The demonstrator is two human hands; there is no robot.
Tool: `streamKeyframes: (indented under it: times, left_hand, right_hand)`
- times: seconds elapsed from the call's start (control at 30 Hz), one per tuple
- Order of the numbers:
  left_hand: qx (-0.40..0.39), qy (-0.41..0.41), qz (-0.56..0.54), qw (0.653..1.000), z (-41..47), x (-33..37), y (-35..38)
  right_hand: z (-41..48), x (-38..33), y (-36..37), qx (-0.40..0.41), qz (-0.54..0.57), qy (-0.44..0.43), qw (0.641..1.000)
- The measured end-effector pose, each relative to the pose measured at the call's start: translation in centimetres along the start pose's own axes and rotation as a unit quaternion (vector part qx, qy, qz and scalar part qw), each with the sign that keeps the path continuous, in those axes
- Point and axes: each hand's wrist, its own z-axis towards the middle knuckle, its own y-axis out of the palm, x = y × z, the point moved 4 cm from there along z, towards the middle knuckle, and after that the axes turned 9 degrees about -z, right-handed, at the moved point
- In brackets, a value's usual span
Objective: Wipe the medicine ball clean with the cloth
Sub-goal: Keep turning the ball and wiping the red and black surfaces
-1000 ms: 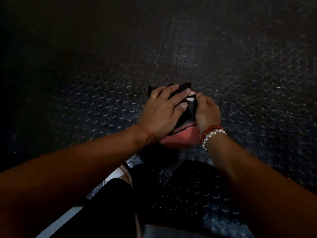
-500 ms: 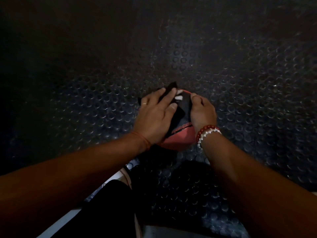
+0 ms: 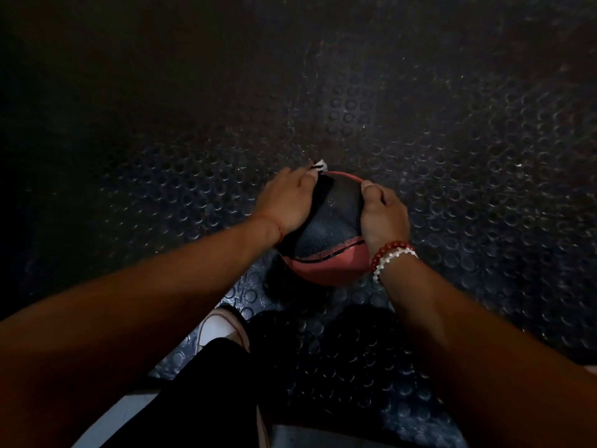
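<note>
The dark studded rubber floor (image 3: 452, 156) filled nearly your whole view, dim at 12 o'clock and better lit toward the middle. Your two bare forearms came in from 7 and 5 o'clock and met just below centre. A black trouser leg (image 3: 193, 399) sat at 6 o'clock.

The medicine ball (image 3: 329, 240) rested on the floor just below the centre of the view. It was between your hands, its top black and textured, with a red band across its 6 o'clock face.

Your right hand (image 3: 384, 221) clasped the ball at its 3 o'clock side. The thumb lay on the upper rim and the fingers wrapped round out of sight.

Your left hand (image 3: 286, 202) lay over the ball from 9 to 11 o'clock with its fingers stretched out, pressing the cloth (image 3: 319, 164) against the surface. Most of the cloth was dark and hard to tell from the ball. Only a white-marked corner poked out past your fingertips at the ball's 12 o'clock edge.

A white shoe (image 3: 216, 329) showed on the floor at the ball's 7 o'clock, just beyond the trouser leg.

Red and white bead bracelets (image 3: 392, 257) circled your right wrist, touching the ball's 4 o'clock side. A thin red thread (image 3: 280, 229) circled your left wrist.
</note>
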Motion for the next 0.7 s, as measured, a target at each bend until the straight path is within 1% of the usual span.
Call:
streamKeyframes:
  times: [0.07, 0.13, 0.2, 0.27, 0.37, 0.47, 0.57, 0.6, 0.63, 0.7]
  left_hand:
    - [0.034, 0.056, 0.018, 0.998, -2.6, 0.0, 0.3]
    - [0.045, 0.132, 0.077, 0.987, -4.3, 0.9, 0.5]
    - [0.022, 0.202, 0.129, 0.971, -4.5, 2.0, 0.7]
    - [-0.006, 0.232, 0.141, 0.962, -3.5, 2.5, 0.7]
    - [-0.031, 0.201, 0.117, 0.972, -1.2, 2.7, 0.6]
    - [-0.025, 0.107, 0.067, 0.992, 0.7, 2.0, 0.3]
    - [0.002, 0.032, 0.009, 0.999, 0.5, 0.3, 0.0]
    - [0.013, 0.023, 0.002, 1.000, -0.2, -0.3, -0.1]
    - [0.024, 0.033, 0.007, 0.999, -1.2, -0.5, -0.1]
    - [0.048, 0.095, 0.038, 0.994, -3.6, -0.1, -0.2]
  right_hand:
    - [0.2, 0.0, -0.1, -0.004, 0.001, -0.002, 1.000]
    - [0.3, 0.0, -0.1, -0.008, -0.002, -0.007, 1.000]
    - [0.1, 0.0, 0.0, -0.009, -0.006, -0.018, 1.000]
    - [-0.1, 0.1, 0.1, -0.005, -0.002, -0.025, 1.000]
    - [-0.1, 0.1, 0.2, 0.002, -0.004, -0.024, 1.000]
    - [0.1, 0.0, 0.1, 0.000, -0.007, -0.013, 1.000]
    - [0.2, 0.1, 0.0, -0.003, -0.002, -0.004, 1.000]
    - [0.3, 0.2, 0.1, -0.003, -0.001, -0.003, 1.000]
    - [0.3, 0.2, 0.1, -0.003, 0.001, -0.003, 1.000]
    - [0.4, 0.2, 0.0, 0.000, 0.001, -0.004, 1.000]
